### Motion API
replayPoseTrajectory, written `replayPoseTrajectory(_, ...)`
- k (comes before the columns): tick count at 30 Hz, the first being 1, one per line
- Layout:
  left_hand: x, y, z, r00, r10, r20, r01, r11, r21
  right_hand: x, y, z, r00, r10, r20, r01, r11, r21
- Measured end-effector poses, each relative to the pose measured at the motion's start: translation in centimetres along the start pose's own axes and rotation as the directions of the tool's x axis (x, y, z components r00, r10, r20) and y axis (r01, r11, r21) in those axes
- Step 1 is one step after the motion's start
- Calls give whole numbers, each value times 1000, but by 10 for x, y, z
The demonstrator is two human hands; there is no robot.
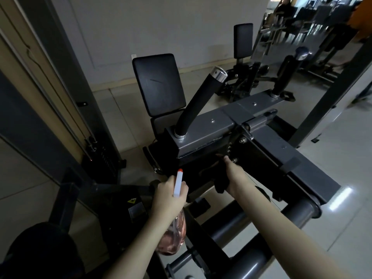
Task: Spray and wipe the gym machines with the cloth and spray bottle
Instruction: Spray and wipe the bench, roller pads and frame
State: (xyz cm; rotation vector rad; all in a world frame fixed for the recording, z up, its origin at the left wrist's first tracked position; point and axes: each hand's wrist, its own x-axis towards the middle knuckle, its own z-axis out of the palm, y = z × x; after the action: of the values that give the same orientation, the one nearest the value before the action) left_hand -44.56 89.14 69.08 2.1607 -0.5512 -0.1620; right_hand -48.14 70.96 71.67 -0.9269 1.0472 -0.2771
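Observation:
My left hand (168,195) grips a spray bottle (178,183) with a white head and an orange nozzle tip; its clear pinkish body (174,235) hangs below my wrist. My right hand (234,175) holds a dark cloth (218,179) pressed against the black side of the gym machine's grey metal beam (211,129). The bottle's nozzle points up toward that same dark face. A curved black handle (196,103) with a chrome cap rises from the beam's top. Much of the cloth blends into the dark metal.
A black padded seat back (159,83) stands behind the beam. A weight stack (100,154) and its tall frame stand at the left. Grey tubes (237,224) cross below my arms. A mirror (302,43) fills the right background over pale tiled floor (346,168).

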Motion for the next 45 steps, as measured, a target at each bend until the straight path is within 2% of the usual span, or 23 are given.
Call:
replayPoseTrajectory(3, 2, 0, -1, 1000, 4, -6, -4, 1000, 4, 11, -8, 21, 997, 30, -68, -20, 989, 146)
replayPoseTrajectory(6, 0, 2, -2, 1000, 2, 10, -2, 1000, 4, 22, -19, 44, 985, -11, -174, 39, 986, 160)
replayPoseTrajectory(14, 2, -2, 0, 998, -57, -1, 57, 998, -15, 48, -35, 85, 935, 40, -352, 40, 975, 219)
replayPoseTrajectory(20, 3, 1, -2, 999, -37, 2, 37, 999, -15, 64, -23, 78, 949, 17, -314, 43, 982, 185)
replayPoseTrajectory(24, -1, 3, -4, 1000, -10, -5, 10, 1000, -15, 62, -7, 71, 991, -55, -123, 70, 990, 120)
replayPoseTrajectory(27, -2, 4, -4, 1000, -1, -2, 1, 1000, -5, 45, -1, 85, 972, 37, -231, -7, 992, 128)
replayPoseTrajectory(31, -1, 3, -2, 1000, -16, -8, 16, 1000, -9, 35, -2, 98, 961, 94, -259, -40, 977, 208)
replayPoseTrajectory(34, -1, 2, -4, 1000, -14, -10, 14, 1000, -17, 50, -6, 95, 971, 111, -210, -44, 953, 300)
replayPoseTrajectory(37, -3, 2, -8, 1000, -7, -14, 7, 1000, -18, 67, -1, 89, 979, 129, -155, -75, 946, 315)
replayPoseTrajectory(40, -6, 3, -12, 1000, -10, -1, 10, 999, -31, 67, 0, 80, 994, 92, -65, -60, 922, 382)
replayPoseTrajectory(42, -9, 4, -15, 1000, -9, -5, 8, 999, -45, 64, 0, 83, 993, 66, -103, -22, 925, 380)
replayPoseTrajectory(45, -10, 3, -18, 999, -2, -32, 1, 999, -45, 53, 4, 94, 971, 120, -209, -55, 954, 294)
